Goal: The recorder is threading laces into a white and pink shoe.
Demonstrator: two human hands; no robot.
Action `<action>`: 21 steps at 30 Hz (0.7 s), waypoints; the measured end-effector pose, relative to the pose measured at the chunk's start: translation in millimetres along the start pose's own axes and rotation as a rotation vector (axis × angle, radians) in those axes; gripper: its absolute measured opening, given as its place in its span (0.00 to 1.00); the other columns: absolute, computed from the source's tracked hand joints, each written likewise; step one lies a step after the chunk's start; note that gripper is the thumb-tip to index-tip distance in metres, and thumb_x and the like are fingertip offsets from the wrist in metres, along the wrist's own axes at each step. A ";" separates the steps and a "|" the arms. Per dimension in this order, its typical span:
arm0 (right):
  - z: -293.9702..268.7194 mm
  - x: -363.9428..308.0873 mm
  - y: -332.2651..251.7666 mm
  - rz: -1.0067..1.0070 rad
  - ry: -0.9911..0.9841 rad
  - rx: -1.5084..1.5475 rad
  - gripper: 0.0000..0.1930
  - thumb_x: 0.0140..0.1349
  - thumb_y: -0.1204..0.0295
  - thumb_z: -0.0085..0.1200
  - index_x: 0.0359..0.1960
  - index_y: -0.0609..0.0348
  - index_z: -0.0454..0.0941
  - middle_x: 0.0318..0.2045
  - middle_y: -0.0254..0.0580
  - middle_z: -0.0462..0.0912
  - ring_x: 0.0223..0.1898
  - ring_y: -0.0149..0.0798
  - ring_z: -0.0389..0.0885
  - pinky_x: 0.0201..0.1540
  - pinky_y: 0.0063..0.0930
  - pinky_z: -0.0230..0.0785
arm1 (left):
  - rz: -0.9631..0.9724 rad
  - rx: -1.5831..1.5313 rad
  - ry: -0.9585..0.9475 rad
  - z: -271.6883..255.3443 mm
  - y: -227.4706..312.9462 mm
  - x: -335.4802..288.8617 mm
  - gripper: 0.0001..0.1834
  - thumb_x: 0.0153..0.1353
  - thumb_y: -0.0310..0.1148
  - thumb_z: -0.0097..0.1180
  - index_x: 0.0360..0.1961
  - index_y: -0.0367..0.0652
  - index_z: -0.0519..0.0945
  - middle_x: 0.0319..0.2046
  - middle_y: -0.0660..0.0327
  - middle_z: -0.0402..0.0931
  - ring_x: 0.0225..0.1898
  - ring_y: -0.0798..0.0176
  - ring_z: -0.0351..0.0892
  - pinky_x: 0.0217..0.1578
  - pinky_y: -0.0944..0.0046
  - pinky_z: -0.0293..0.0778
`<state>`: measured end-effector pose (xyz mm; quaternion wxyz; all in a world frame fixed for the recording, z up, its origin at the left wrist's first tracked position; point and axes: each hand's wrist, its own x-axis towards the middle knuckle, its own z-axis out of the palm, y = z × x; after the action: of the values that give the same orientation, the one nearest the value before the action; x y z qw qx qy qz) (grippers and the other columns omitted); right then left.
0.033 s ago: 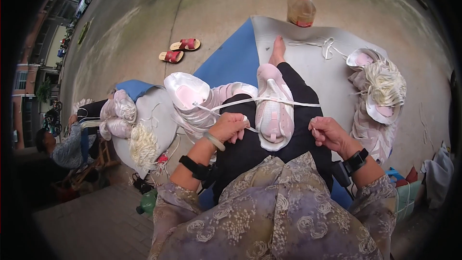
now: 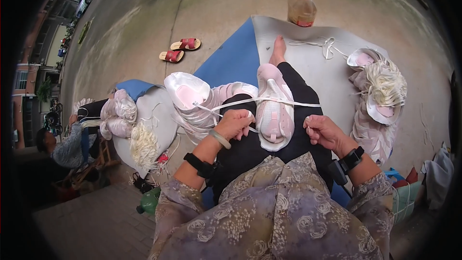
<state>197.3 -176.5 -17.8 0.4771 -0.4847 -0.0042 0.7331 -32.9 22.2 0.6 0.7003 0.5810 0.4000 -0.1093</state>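
A pink and white shoe upper rests on my dark-trousered lap, its toe end pointing away from me. Across its middle lies a flat white shoelace, with its ends stretching out to both sides. Left of the shoe, my left hand is closed in a pinch, and a short piece of white lace runs from its fingers toward the shoe's edge. On the other side, my right hand is also pinched closed, above my thigh and apart from the shoe; whatever its fingertips hold is too small to make out.
Stacked shoe uppers lie at my left; another stack with a bundle of cream laces is at right. Beyond the mat stand a bottle and red sandals. Another person sits far left.
Both hands have shifted slightly inward, my left to the right and my right to the left. The shoe upper and the lace across it look the same.
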 end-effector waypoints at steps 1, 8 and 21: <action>5.7 9.9 -0.4 0.002 0.003 -0.003 0.07 0.60 0.70 0.49 0.26 0.57 0.71 0.16 0.31 0.73 0.12 0.23 0.66 0.16 0.19 0.62 | 0.027 -0.012 0.035 9.3 5.7 8.9 0.10 0.60 0.34 0.47 0.33 0.38 0.76 0.13 0.66 0.70 0.08 0.78 0.61 0.08 0.78 0.56; 24.8 55.7 -5.9 -0.240 0.194 -0.087 0.03 0.57 0.75 0.51 0.27 0.56 0.71 0.20 0.33 0.75 0.17 0.23 0.71 0.19 0.17 0.67 | 0.105 -0.011 0.330 31.2 14.8 49.6 0.08 0.59 0.34 0.49 0.29 0.40 0.71 0.13 0.65 0.68 0.08 0.76 0.59 0.08 0.77 0.55; 31.9 79.8 3.6 -0.741 0.403 -0.473 0.02 0.50 0.80 0.50 0.24 0.61 0.70 0.17 0.25 0.66 0.20 0.18 0.62 0.23 0.13 0.57 | 0.401 0.115 0.508 29.4 -1.9 58.1 0.10 0.58 0.32 0.50 0.22 0.38 0.73 0.12 0.67 0.66 0.15 0.76 0.62 0.17 0.71 0.61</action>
<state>166.1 -107.8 -58.9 0.5740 -0.6783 -0.2505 0.3842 16.8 13.2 -40.5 0.5517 0.6955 0.4328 0.1568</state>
